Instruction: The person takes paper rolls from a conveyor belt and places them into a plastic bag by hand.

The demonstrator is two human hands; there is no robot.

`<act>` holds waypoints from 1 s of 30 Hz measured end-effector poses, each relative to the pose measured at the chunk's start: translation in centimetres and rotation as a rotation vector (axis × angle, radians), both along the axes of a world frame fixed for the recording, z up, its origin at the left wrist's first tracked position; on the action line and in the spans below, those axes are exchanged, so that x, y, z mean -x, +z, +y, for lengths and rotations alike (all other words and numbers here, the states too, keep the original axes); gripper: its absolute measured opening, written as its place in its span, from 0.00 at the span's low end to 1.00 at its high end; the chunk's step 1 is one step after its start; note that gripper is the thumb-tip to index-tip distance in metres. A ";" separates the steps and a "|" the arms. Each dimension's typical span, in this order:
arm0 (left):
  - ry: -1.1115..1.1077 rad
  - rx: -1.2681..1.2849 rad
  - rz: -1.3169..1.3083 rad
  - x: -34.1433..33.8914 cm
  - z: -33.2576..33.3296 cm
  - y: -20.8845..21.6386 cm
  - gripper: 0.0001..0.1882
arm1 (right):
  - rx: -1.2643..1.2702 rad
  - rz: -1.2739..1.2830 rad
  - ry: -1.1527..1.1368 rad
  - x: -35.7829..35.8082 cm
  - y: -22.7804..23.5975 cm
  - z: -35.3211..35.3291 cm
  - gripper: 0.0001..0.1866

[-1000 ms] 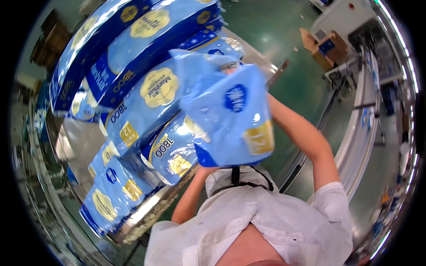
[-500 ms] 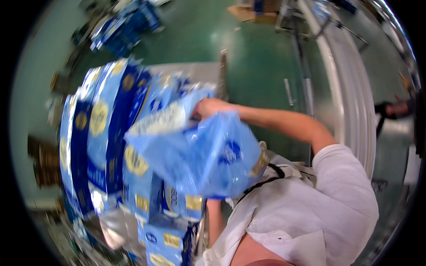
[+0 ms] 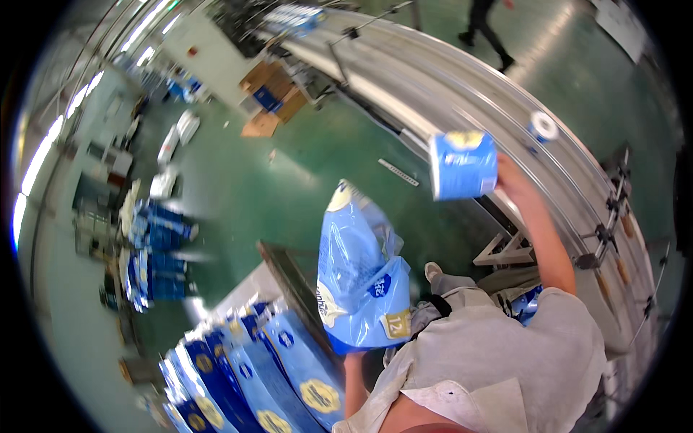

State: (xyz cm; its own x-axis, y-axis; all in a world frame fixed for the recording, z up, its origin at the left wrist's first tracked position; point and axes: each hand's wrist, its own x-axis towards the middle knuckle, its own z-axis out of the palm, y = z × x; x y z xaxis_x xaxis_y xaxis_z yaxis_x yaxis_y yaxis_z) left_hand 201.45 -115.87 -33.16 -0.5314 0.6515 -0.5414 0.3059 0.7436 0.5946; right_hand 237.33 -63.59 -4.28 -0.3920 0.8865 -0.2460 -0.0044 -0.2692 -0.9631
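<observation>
Standing behind a blue plastic bag (image 3: 361, 289), holding a wrapped packet (image 3: 464, 166) out to the right

Standing over a wide green floor (image 3: 267, 209), between a long metal conveyor (image 3: 404, 79) on the right and a pale-topped table (image 3: 245, 290) at lower left. Having a crowded row of blue plastic-wrapped packs (image 3: 303, 364) on that table, leaning closely together and showing pale yellow printed patches. Sharing the space beyond the conveyor with a co-worker, showing only as dark trouser legs (image 3: 480, 32). Facing an open cardboard carton (image 3: 291, 108) farther off on the floor, near the conveyor, with something dark blue inside.

Having the blue plastic bag roughly upright just in front of the body, near the table's edge, bulging below and narrowing to a crumpled peak above. Raising the blue-and-white packet well apart from the bag, before the conveyor's near side in this view.

Bringing the left hand (image 3: 354, 359) up to the bag's underside, but hiding the fingers there, so leaving both grip and degree of opening impossible to tell. Closing the right hand (image 3: 510, 177) partway around the packet's right end, gripping firmly, with the fingertips hidden behind the wrapping. Passing near a white-ended roll (image 3: 543, 126) on the conveyor, beyond the right hand. Leaving a thin white strip (image 3: 398, 172) lying on the floor.
</observation>
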 end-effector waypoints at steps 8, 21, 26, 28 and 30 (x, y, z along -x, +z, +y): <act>-0.471 -0.046 -0.293 1.8 21.3 3.0 0.11 | -0.409 -1.309 -0.987 -14.5 -4.3 0.1 0.28; -0.825 -0.098 -0.477 -0.9 39.8 17.2 0.14 | 0.182 -1.396 -0.660 -21.1 -4.2 4.8 0.30; -0.851 -0.138 -0.607 0.3 41.3 19.8 0.14 | 0.249 -1.220 -0.589 -17.8 -8.7 7.8 0.36; -0.869 -0.157 -0.629 0.9 41.8 21.9 0.14 | -0.049 -1.426 -0.706 -12.0 -8.9 7.7 0.40; -0.797 -0.166 -0.742 2.3 41.8 23.4 0.12 | -0.415 -0.970 -0.477 -3.0 -5.8 5.5 0.50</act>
State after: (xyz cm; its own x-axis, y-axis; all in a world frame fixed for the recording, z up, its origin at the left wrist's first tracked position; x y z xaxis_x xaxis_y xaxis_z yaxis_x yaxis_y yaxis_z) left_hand 199.17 -74.07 -9.80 0.4949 0.7571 -0.4265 0.1884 0.3856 0.9032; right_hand 240.29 -58.11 -10.04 0.1979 0.9766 0.0842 0.7687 -0.1013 -0.6315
